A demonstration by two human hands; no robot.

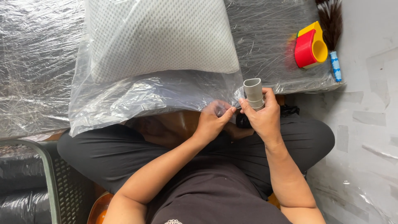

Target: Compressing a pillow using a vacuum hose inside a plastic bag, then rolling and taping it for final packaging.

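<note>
A white mesh-textured pillow [161, 35] lies inside a clear plastic bag [137, 97] on a table wrapped in plastic film. My right hand [263, 118] grips a grey vacuum hose nozzle [253, 92], held upright at the bag's open corner. My left hand [212, 122] pinches the edge of the bag right beside the nozzle. Both hands are over my lap, just below the table's front edge.
A red and yellow tape dispenser [309, 46] sits at the table's right end, next to a feather duster [331, 29] with a blue-patterned handle. A green mesh basket [58, 182] stands at my left. Grey floor [365, 137] lies to the right.
</note>
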